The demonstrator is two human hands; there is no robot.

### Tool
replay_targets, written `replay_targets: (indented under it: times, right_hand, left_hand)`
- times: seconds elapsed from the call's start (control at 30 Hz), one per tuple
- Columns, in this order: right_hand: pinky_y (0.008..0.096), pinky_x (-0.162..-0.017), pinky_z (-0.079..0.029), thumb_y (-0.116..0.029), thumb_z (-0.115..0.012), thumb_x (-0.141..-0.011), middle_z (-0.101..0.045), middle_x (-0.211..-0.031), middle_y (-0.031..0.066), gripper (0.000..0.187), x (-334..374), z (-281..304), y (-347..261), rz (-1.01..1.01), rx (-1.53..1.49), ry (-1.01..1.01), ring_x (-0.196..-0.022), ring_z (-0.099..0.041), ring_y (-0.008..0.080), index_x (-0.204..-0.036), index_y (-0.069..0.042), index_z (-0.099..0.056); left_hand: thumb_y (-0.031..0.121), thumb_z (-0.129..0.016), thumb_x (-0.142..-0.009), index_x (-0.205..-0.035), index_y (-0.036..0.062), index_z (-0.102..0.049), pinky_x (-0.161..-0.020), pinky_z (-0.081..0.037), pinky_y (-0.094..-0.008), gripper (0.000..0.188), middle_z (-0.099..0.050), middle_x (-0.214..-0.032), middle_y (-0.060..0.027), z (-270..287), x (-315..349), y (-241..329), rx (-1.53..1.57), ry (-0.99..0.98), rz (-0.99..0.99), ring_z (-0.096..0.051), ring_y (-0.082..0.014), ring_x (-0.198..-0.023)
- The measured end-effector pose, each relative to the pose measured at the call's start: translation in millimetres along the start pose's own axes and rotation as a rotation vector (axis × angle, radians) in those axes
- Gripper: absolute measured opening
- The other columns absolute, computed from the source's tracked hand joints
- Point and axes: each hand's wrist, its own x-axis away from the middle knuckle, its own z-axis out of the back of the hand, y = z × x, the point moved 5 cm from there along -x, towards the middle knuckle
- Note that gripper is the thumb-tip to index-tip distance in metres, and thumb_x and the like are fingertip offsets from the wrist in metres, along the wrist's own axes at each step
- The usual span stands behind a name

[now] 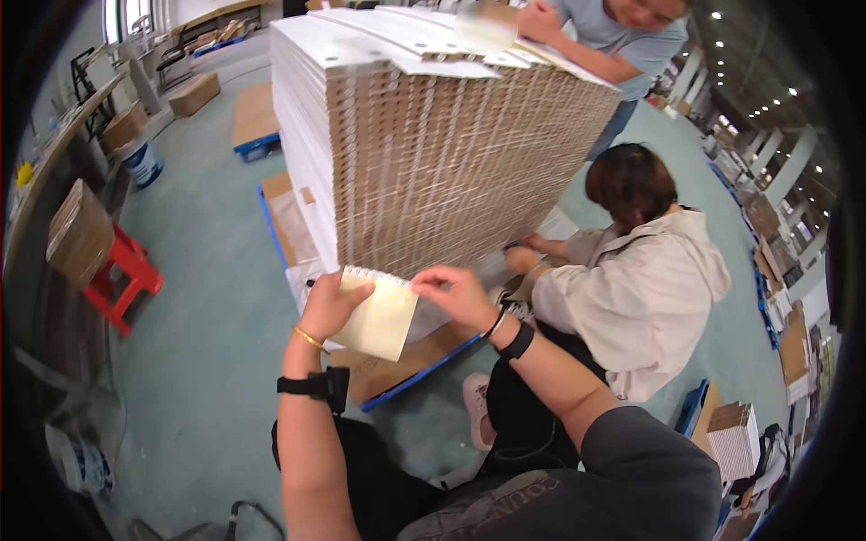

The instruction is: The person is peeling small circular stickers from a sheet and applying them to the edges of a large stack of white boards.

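My left hand [327, 308] grips a small spiral notepad [377, 320] by its left side, the thumb lying across the page. The pad has pale yellow pages and a wire binding along its upper edge. At its top right corner, the bent fingers of my right hand [458, 296] pinch close to the end of the binding. Just beyond the pad rises a tall stack of white panels [311, 117] whose brown, holed edges [460, 162] face me. A dark wrist strap is on each of my arms.
The stack stands on a blue-edged pallet [415, 371] covered with cardboard. A co-worker in a beige jacket [631, 288] crouches at its right base; another person in a grey shirt [622, 45] leans on its far end. A red stool [126, 279] bearing a box stands left.
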Motion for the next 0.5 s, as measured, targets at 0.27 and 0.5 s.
replay_targets:
  times: [0.27, 0.5]
  right_hand:
    - [0.0261, -0.064, -0.050, -0.013, -0.068, -0.082, -0.067, -0.080, 0.0069, 0.011, -19.9, -16.0, -10.3, 0.167, 0.198, -0.090, -0.070, -0.064, 0.0159, -0.090, -0.005, -0.066]
    - [0.0320, -0.067, -0.048, -0.013, -0.063, -0.084, -0.059, -0.083, 0.0082, 0.010, -25.7, -12.8, -9.9, 0.242, 0.187, -0.154, -0.077, -0.060, 0.0232, -0.088, -0.005, -0.059]
  left_hand:
    - [0.013, -0.066, -0.086, -0.099, -0.0060, -0.063, -0.070, -0.051, -0.0281, 0.023, -0.068, -0.090, -0.0087, 10.8, 7.7, -18.3, 0.280, 0.034, 0.146, -0.063, -0.0126, -0.076]
    - [0.013, -0.066, -0.086, -0.099, -0.0051, -0.063, -0.070, -0.051, -0.0277, 0.023, -0.068, -0.090, -0.0093, 7.1, 7.3, -7.8, 0.258, 0.036, 0.196, -0.064, -0.0129, -0.077]
